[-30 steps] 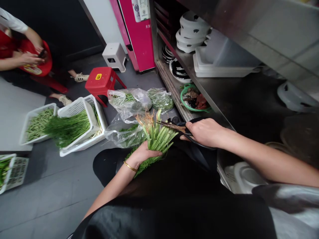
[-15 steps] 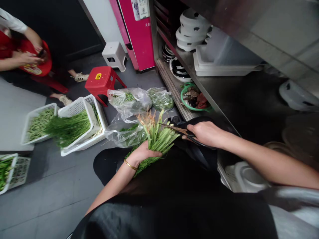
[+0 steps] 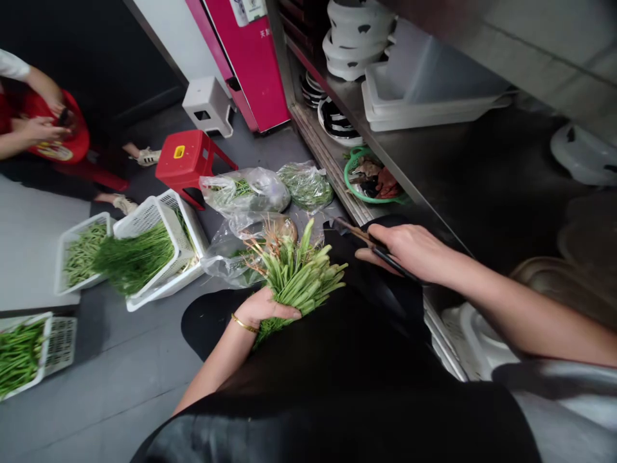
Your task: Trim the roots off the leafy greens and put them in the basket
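My left hand (image 3: 270,308), a gold bangle at its wrist, is closed around a bunch of green stems (image 3: 303,273). Some stems end in tangled brownish roots; others have pale, bare ends. Their feathery leaves hang partly hidden below the hand. To the right, my right hand (image 3: 409,251) grips dark-handled scissors (image 3: 369,241) with brownish, worn blades. The blades sit apart from the stems. Beyond the bunch, clear plastic bags (image 3: 248,193) of greens lie on the floor.
White baskets of vegetables (image 3: 161,251) stand at left, near a red stool (image 3: 180,157) and a white stool (image 3: 207,106). A steel shelf (image 3: 409,183) with dishes runs along my right; a green basket (image 3: 354,177) sits low in it. A seated person (image 3: 43,122) holds a phone.
The scissors have drawn back right, away from the stems. My left hand and the bunch have shifted slightly left and down, and the bunch's cut ends fan out more.
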The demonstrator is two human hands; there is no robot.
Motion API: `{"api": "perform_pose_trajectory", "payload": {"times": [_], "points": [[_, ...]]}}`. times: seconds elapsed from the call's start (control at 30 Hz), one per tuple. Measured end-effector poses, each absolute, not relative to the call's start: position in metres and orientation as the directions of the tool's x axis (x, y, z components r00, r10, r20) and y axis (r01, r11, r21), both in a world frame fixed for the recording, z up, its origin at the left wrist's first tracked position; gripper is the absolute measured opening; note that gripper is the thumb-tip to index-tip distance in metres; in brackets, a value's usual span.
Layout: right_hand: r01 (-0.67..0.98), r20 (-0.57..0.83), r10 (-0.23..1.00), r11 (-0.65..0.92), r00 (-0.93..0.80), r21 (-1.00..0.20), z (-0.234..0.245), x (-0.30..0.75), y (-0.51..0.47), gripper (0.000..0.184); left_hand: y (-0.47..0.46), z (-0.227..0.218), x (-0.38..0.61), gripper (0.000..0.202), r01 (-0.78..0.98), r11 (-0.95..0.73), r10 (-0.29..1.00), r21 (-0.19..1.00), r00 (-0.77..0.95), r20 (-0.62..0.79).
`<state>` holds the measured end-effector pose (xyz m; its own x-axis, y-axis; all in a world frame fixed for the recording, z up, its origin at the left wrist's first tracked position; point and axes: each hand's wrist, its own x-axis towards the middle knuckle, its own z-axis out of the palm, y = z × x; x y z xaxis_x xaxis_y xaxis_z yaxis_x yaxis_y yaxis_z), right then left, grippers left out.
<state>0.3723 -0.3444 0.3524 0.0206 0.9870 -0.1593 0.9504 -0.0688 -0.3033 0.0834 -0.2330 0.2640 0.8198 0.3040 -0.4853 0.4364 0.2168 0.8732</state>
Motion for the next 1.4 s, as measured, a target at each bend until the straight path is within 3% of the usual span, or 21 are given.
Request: {"api": "perform_pose_trajectory", "payload": {"times": [0.13,0.27,0.5,0.63,0.77,1.03,1.4], "points": [[0.987,-0.112,0.982,0.157,-0.153,0.029,0.369,0.377,-0.34,0.036,-0.233,0.266,0.088,0.035,0.454,0.136,0.26,0.881,0.842,-0.474],[0.948,-0.121,0.957,0.279,-0.262,0.154,0.375,0.379,-0.33,0.028,-0.231,0.266,0.091,0.031,0.449,0.083,0.201,0.89,0.867,-0.456],[0.928,-0.176,0.937,0.332,-0.303,0.169,0.378,0.384,-0.316,0.022,-0.226,0.264,0.095,0.031,0.429,0.075,0.075,0.9,0.898,-0.434],[0.913,-0.21,0.923,0.361,-0.321,0.19,0.381,0.394,-0.315,0.021,-0.225,0.26,0.091,0.034,0.432,0.101,0.102,0.896,0.892,-0.441],[0.925,-0.262,0.913,0.356,-0.314,0.133,0.383,0.408,-0.318,0.02,-0.223,0.256,0.085,0.037,0.426,0.128,0.111,0.895,0.891,-0.44],[0.954,-0.244,0.94,0.273,-0.237,0.127,0.384,0.408,-0.326,0.032,-0.222,0.258,0.088,0.036,0.47,0.139,0.088,0.872,0.871,-0.484],[0.939,-0.207,0.929,0.332,-0.308,0.091,0.379,0.387,-0.314,0.022,-0.222,0.263,0.093,0.032,0.464,0.052,0.031,0.884,0.884,-0.466]]}}
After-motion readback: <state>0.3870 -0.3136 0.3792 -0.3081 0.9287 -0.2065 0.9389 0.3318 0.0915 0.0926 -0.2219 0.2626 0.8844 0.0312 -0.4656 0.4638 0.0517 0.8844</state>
